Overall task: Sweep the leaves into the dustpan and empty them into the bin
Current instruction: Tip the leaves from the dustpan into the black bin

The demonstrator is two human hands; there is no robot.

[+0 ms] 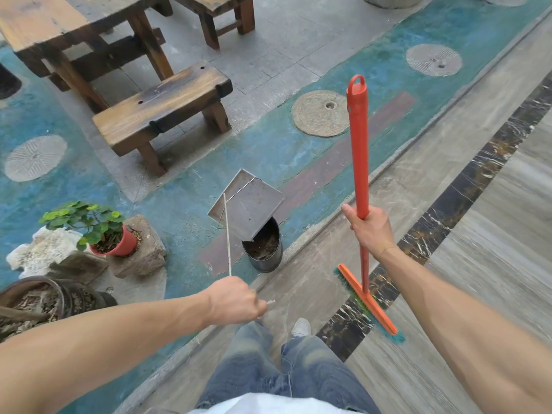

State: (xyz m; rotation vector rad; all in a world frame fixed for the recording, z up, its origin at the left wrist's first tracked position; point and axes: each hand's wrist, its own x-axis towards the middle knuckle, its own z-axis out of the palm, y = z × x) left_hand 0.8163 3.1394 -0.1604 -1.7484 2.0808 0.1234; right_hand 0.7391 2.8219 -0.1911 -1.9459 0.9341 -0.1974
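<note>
My left hand (236, 300) grips the thin metal handle of a grey metal dustpan (248, 204), which hangs tipped over the round metal bin (264, 249). Brown leaves lie inside the bin, partly hidden by the pan's lower edge. My right hand (369, 228) holds the orange shaft of a broom (358, 144) upright, to the right of the bin. The broom's orange head with green and blue bristles (369, 303) hangs above the marble floor, beside my right leg.
A wooden stool (162, 109) and a wooden table (59, 28) stand behind the bin. At left a red potted plant (98, 231) sits on a stone, with a dark pot (38, 300) below it. A round stone disc (321, 113) lies flush in the floor.
</note>
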